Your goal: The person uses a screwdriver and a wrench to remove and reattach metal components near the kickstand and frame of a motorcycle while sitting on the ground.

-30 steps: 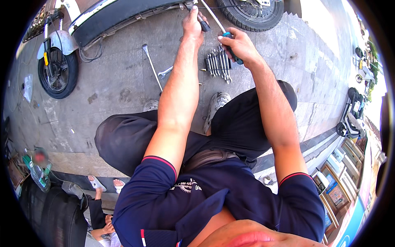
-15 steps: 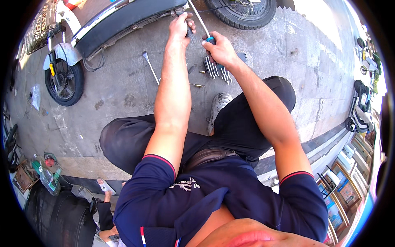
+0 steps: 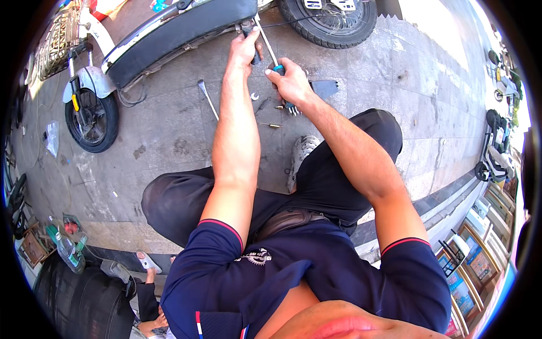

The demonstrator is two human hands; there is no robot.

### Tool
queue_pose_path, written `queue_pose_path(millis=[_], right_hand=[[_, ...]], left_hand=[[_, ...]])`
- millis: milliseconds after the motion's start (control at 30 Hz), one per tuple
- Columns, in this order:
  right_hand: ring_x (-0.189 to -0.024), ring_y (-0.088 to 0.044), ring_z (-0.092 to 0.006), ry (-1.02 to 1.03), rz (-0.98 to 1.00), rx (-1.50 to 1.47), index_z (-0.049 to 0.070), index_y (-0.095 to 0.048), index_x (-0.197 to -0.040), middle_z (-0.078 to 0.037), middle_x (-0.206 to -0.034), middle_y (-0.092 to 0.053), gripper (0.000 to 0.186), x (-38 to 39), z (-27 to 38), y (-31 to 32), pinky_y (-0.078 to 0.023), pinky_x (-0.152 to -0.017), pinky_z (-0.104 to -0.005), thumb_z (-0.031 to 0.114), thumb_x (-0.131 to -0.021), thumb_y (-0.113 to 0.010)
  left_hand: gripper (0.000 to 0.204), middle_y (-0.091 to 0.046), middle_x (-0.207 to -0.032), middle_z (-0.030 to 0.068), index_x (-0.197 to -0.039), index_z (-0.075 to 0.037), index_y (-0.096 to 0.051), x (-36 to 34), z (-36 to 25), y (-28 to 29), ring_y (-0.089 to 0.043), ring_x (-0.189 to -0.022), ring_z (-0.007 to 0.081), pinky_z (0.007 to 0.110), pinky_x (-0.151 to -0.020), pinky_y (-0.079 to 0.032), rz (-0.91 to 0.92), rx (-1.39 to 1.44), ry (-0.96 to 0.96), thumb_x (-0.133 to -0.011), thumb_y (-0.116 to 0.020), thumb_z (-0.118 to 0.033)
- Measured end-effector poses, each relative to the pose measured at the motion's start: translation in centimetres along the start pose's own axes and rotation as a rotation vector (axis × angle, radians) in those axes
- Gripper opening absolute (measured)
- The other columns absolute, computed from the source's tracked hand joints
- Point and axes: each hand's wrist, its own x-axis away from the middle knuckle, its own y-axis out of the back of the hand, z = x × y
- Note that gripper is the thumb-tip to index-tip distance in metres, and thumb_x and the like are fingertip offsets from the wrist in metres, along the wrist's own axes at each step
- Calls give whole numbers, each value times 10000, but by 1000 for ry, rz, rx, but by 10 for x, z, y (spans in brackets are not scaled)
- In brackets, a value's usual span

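Observation:
My right hand (image 3: 292,82) is closed around the teal-and-dark handle of a screwdriver (image 3: 266,42). Its long pale shaft runs up and away to the rear end of a black scooter body (image 3: 186,37). Beside the shaft, my left hand (image 3: 244,50) grips a dark-handled tool (image 3: 257,55), its head up against the metal at the scooter's end; fingers hide what kind it is. On the ground below my right hand lie several wrenches (image 3: 292,109), partly covered by my wrist, and a blue-grey tool pouch (image 3: 324,88).
A wheel with a tyre (image 3: 330,25) lies at the far side. The scooter's front wheel (image 3: 91,116) is at left. A long metal lever (image 3: 208,99), a small wrench (image 3: 254,96) and a brass-ended piece (image 3: 273,125) lie on the paving. Someone's sandalled foot (image 3: 148,262) shows lower left.
My right hand has shifted a little left and nearer with the screwdriver, now covering more of the wrenches. My left hand keeps its grip. The whole view has tilted slightly.

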Motion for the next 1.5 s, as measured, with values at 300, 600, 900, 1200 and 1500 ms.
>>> queue_pose_path(millis=[300,600,900,1200,1500], right_hand=[[-437,-487,-90,-70,46,-196,15,-609,-1066,-5,-645,-557,197,12,19,16,-369,-388,-272,173,-959,-659],[-442,-496,-85,-67,70,-218,7,-603,-1056,-11,-649,-561,211,15,22,15,-380,-386,-265,186,-959,-659],[-448,-496,-90,-134,78,-287,15,-608,-1050,-8,-647,-549,199,19,34,15,-376,-383,-274,186,-960,-658],[-456,-517,-124,-45,16,-197,-9,-553,-1065,-26,-648,-547,239,13,14,-19,-398,-371,-308,185,-960,-644],[-454,-495,-109,-157,76,-343,15,-548,-1003,-19,-662,-531,198,25,42,-9,-374,-365,-305,197,-983,-625]], left_hand=[[423,-642,-806,104,-1016,41,-562,-2,3,-17,-598,-558,152,320,-502,-498,-362,22,-233,-820,-824,-227],[625,-658,-1017,150,-1414,-55,-318,-14,13,-26,-657,-625,160,281,-506,-539,-263,232,-423,-904,-680,-37],[415,-652,-779,96,-1289,-119,-441,-19,18,-7,-587,-500,157,292,-419,-465,-43,366,-393,-943,-671,-125],[275,-646,-813,99,-1219,-91,-494,-20,13,-1,-581,-538,162,303,-439,-482,-41,354,-366,-989,-611,-186],[260,-669,-828,97,-1170,-81,-523,-24,17,1,-594,-483,160,300,-377,-463,-58,378,-434,-954,-655,-140]])
